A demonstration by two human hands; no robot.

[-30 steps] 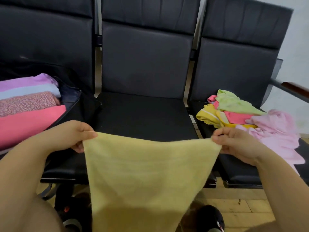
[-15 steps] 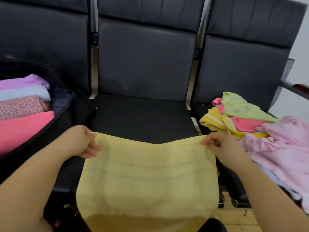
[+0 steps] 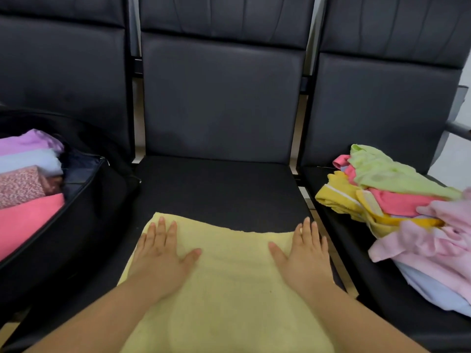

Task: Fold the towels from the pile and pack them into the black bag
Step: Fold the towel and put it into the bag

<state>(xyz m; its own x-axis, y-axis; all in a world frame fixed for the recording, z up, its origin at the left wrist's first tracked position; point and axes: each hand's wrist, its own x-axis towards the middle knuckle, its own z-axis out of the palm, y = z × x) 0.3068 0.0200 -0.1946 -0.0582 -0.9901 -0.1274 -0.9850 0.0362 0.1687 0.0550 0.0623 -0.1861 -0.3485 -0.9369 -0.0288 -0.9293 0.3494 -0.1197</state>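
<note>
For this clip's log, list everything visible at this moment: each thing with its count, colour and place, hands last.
Pale yellow terry towel: one, spread flat on the middle seat, near edge running out of view.
Black padded chairs: three in a row, filling the background.
Black zip bag: one, open, on the left seat.
Folded towels in the bag: four showing, lilac, pale blue, speckled pink and coral pink, side by side.
Unfolded towel pile: one heap on the right seat; green, coral, yellow, pink and pale blue, count unclear.
Left hand: one, fingers straight, pressing flat on the towel's left part.
Right hand: one, fingers straight, pressing flat on its right part.
</note>
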